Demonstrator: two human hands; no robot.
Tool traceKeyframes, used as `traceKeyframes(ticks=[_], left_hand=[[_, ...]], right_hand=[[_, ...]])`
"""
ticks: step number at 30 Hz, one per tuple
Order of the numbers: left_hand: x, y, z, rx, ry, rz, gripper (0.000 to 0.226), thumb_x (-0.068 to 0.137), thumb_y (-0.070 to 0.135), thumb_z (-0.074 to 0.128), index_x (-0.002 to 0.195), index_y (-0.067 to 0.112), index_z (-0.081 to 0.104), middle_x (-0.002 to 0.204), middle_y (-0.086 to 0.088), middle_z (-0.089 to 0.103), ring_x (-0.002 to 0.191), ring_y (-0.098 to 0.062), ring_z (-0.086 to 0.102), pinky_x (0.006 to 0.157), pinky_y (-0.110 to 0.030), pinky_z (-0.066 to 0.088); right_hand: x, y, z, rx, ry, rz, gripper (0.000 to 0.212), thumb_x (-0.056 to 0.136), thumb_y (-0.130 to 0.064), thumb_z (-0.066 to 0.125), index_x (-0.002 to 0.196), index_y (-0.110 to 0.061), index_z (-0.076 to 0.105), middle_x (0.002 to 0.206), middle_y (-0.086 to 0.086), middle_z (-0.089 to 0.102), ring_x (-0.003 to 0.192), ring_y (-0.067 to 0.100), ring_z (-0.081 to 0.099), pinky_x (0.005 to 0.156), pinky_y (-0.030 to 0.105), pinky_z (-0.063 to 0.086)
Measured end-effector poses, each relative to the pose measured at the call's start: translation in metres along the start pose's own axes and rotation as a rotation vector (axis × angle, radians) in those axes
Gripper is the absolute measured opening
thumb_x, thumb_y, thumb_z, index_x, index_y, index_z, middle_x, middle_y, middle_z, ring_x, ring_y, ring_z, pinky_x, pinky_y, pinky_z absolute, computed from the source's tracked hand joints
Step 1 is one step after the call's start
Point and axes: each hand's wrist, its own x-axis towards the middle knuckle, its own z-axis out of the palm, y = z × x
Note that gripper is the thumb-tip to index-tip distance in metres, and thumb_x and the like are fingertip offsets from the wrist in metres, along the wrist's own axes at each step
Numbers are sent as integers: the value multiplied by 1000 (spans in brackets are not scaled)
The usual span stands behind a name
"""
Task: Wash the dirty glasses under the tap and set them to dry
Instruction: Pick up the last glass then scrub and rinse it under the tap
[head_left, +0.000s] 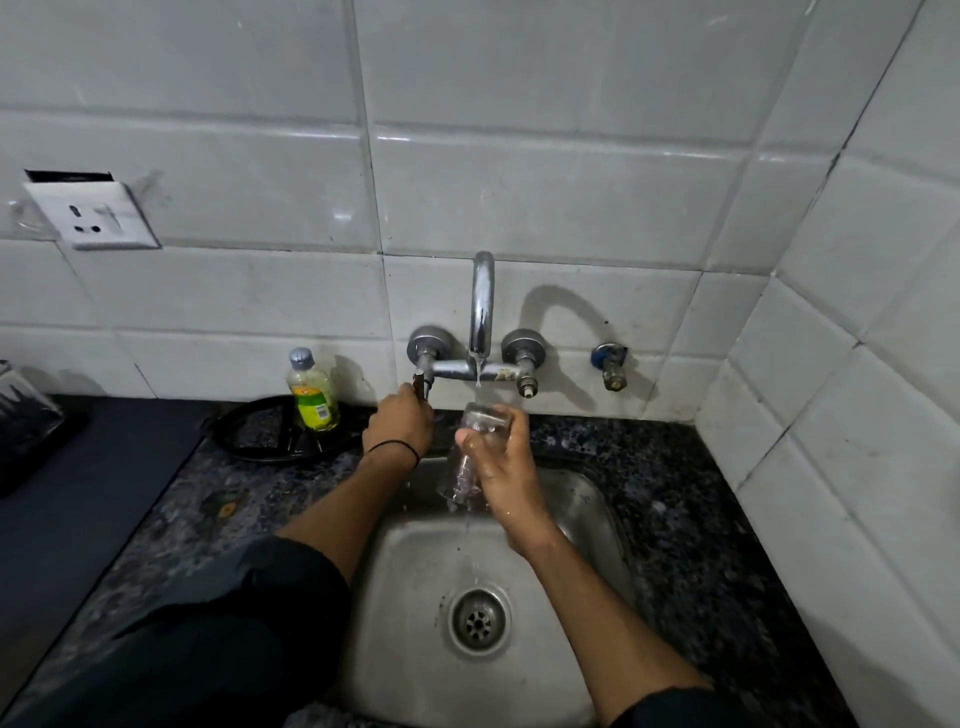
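Glass (480, 418) tilted under tap spout (482, 306), right hand (506, 467) wrapped round it over steel sink (410, 597). Left hand (402, 423) gripping left tap handle (420, 384), water just trickle. Rinse underway, probably early; no washed glasses drying in shot, so drying step all left.

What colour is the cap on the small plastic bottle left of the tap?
The round plastic cap is grey; the head view shows it best.

- Left hand (400, 423), with a thin black wrist band (395, 447), is reaching forward and gripping the dark metal tap lever (418, 385).
- Right hand (501, 470) is clasping a clear tilted drinking glass (480, 418), forearm outstretched.
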Motion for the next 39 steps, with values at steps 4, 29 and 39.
traceKeyframes(ticks=[4, 29, 39], left_hand=[[-47, 6, 12, -728, -133, -237, 43, 96, 41, 55, 97, 0, 68, 89, -18, 70, 79, -29, 66, 78, -39, 54], [-110, 8, 14, -1057, -395, -260, 28, 99, 30, 57, 92, 6, 71, 85, -15, 70, 73, -23, 67, 59, -28, 54], [-112, -24, 11, -1042, -170, -234, 9, 94, 9, 63, 93, 6, 72, 80, -15, 69, 64, -21, 61, 56, -27, 51]], right_hand=[[2, -2, 5, 355, 149, 104, 39, 98, -13, 58, 127, -31, 40, 113, 7, 60, 82, 16, 65, 61, 28, 56], [-26, -43, -55, -904, -67, -202, 38, 77, -41, 80, 102, -24, 57, 102, -2, 60, 90, 16, 59, 77, 33, 51], [-27, -10, -31, -467, -13, 45, 35, 75, -27, 86, 97, -17, 61, 88, 1, 67, 72, 17, 65, 55, 36, 58]])
